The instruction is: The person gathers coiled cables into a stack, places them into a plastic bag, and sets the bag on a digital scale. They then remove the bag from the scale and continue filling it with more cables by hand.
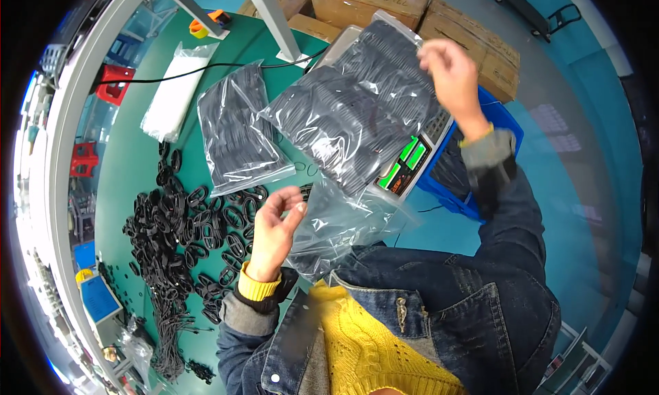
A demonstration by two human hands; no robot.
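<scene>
My right hand [449, 72] pinches the upper corner of a clear plastic bag full of black cords [357, 110], which lies across a weighing scale [408, 165] with a green lit display. My left hand [274, 227] is raised with curled fingers and grips the edge of an empty clear plastic bag [340, 223] near my chest. A second filled bag of black cords [237, 131] lies flat on the green table [130, 168] just left of the scale.
A heap of black loops [178, 234] covers the table's left side. A bag of white ties [171, 93] lies further back. Cardboard boxes [467, 35] stand behind the scale, a blue crate [446, 189] beside it. An orange tool [206, 23] sits at the far edge.
</scene>
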